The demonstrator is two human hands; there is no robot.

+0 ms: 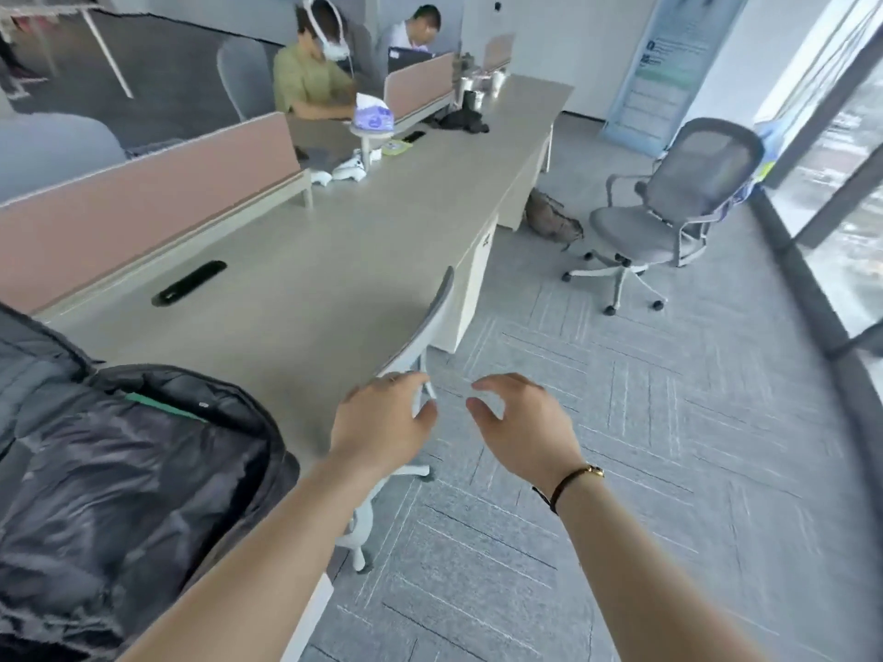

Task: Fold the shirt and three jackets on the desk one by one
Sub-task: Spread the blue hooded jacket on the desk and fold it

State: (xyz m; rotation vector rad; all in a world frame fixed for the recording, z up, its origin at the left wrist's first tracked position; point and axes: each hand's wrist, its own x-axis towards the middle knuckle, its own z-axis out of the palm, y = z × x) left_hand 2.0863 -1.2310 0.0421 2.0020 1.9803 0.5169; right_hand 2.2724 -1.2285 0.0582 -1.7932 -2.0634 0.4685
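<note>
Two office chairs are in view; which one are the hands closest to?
The chair tucked against the desk, the one with the thin grey backrest. The left hand is at its frame; the mesh chair stands apart by the window.

A grey mesh office chair (678,203) on castors stands on grey patterned carpet (621,446) near a floor-to-ceiling window (841,183). A brown bag (549,217) lies on the floor between that chair and the desk end. Pink divider panels (143,203) run along the far edge of the desk. Beyond them sit two people, one in a green top (306,83) wearing a white headset, one behind a dark laptop (408,57). A tissue box (372,114), white controllers (344,172) and metal cups (482,83) sit further down
</note>
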